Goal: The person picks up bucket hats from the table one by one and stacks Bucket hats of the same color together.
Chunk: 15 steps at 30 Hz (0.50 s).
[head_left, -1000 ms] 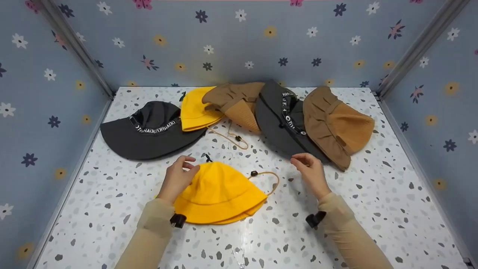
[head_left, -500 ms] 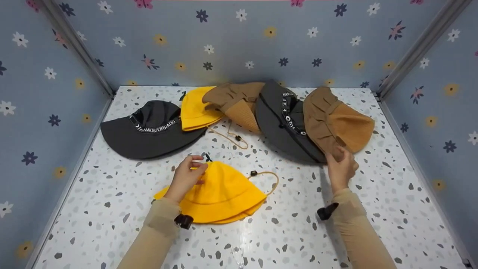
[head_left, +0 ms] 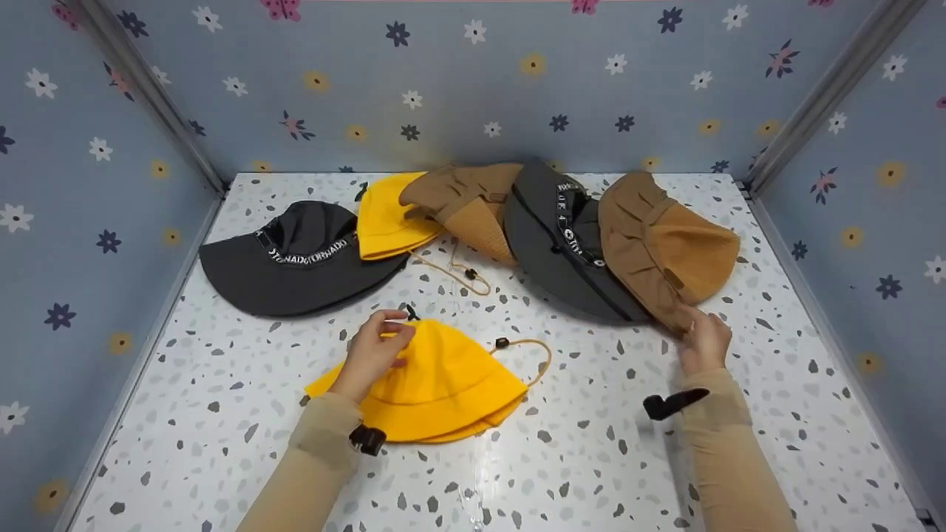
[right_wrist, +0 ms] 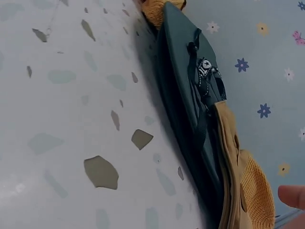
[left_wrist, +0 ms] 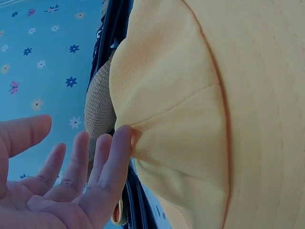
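Note:
A yellow bucket hat (head_left: 443, 377) lies at the front middle of the table, with a cord and black toggle at its right. My left hand (head_left: 373, 353) is at its crown, fingers loosely bent. In the left wrist view one fingertip of the left hand (left_wrist: 71, 186) touches the yellow cloth. At the right, a brown sun hat (head_left: 676, 244) with a tan crown leans against a dark grey wide-brimmed hat (head_left: 562, 258). My right hand (head_left: 707, 341) pinches the lower tip of its brown brim. Only a bit of that hand shows in the right wrist view.
Along the back stand another dark grey hat (head_left: 295, 284) with a lettered band, a second yellow hat (head_left: 392, 214) with a loose cord (head_left: 451, 277), and a second brown hat (head_left: 473, 192). Flower-patterned walls (head_left: 473, 81) enclose the speckled table (head_left: 562, 473) at the back and sides.
My right hand has moved right from beside the dark grey hat to the brown hat's brim, then along to its lower tip. The left hand has shifted slightly right over the yellow hat.

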Tool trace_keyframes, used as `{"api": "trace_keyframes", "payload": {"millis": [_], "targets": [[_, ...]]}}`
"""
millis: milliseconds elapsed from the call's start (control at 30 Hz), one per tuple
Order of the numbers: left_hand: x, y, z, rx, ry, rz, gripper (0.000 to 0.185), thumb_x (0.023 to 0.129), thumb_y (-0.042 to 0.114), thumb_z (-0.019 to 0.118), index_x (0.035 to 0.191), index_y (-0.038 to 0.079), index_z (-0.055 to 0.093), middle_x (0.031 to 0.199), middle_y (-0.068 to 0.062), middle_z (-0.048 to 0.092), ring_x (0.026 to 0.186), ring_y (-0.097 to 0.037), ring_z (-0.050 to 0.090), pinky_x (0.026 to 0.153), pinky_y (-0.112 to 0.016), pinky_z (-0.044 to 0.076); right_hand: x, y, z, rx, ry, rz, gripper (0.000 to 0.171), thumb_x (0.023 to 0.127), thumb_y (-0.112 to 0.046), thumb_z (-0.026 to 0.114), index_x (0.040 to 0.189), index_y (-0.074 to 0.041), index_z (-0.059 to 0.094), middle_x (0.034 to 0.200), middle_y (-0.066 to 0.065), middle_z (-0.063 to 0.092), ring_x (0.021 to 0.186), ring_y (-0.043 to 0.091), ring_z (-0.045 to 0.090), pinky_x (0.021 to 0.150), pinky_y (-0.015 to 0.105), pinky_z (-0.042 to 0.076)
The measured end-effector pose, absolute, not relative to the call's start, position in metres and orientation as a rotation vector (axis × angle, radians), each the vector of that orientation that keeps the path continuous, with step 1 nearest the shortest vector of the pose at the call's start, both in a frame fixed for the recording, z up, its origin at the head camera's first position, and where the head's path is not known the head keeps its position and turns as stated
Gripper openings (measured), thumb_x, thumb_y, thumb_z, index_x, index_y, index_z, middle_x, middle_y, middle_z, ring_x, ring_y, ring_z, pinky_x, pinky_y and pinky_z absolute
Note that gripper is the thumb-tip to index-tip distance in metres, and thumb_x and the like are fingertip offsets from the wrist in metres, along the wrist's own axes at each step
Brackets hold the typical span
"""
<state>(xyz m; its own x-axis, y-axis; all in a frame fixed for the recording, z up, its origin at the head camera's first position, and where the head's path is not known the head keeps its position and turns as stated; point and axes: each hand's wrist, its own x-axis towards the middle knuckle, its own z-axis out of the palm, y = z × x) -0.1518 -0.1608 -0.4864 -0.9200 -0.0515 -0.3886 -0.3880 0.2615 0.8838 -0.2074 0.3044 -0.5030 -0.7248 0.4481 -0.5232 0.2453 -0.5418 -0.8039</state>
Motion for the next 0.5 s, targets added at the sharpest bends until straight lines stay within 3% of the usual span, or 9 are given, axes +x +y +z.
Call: {"api": "trace_keyframes", "payload": {"millis": [133,233,333,433,500], "targets": [[-0.152,-0.162,-0.487,-0.406,2.244,1.706,0.042,0.102,0.024,0.056,0.141,0.010,0.047,0.132,-0.016,0.055,0.117,-0.030,0.058,0.091,-0.040,0.057,-0.207,0.310,-0.507,-1.145,-1.315,2.427,0.082,0.094,0.005,0.056,0.159,-0.017,0.011,0.151,-0.009,0.025,0.094,0.003,0.039,0.093,0.013,0.041],[-0.153,-0.163,-0.486,-0.401,2.235,1.715,0.043,0.102,0.023,0.056,0.141,0.009,0.047,0.132,-0.017,0.055,0.116,-0.030,0.058,0.091,-0.040,0.057,-0.207,0.311,-0.511,-1.150,-1.384,2.420,0.086,0.095,0.002,0.057,0.160,-0.014,0.002,0.155,-0.004,0.022,0.100,0.002,0.042,0.101,0.015,0.039],[-0.153,-0.164,-0.486,-0.398,2.225,1.729,0.043,0.102,0.023,0.056,0.142,0.009,0.046,0.132,-0.017,0.054,0.115,-0.030,0.058,0.091,-0.039,0.058,-0.208,0.313,-0.512,-1.134,-1.424,2.446,0.091,0.093,0.000,0.063,0.159,-0.012,0.002,0.151,-0.003,0.030,0.114,0.004,0.043,0.110,0.018,0.035],[-0.153,-0.163,-0.487,-0.409,2.215,1.734,0.043,0.102,0.023,0.056,0.142,0.009,0.046,0.132,-0.017,0.054,0.115,-0.030,0.058,0.091,-0.039,0.058,-0.210,0.317,-0.512,-1.119,-1.278,2.556,0.077,0.088,0.004,0.070,0.153,-0.005,0.031,0.132,-0.001,0.057,0.116,0.008,0.051,0.110,0.020,0.038],[-0.153,-0.163,-0.486,-0.420,2.210,1.729,0.043,0.102,0.023,0.056,0.142,0.010,0.046,0.133,-0.016,0.054,0.116,-0.030,0.058,0.091,-0.038,0.058,-0.210,0.320,-0.512,-1.096,-1.162,2.643,0.049,0.085,0.007,0.071,0.132,0.000,0.059,0.106,0.001,0.069,0.107,0.012,0.058,0.106,0.022,0.042]]}}
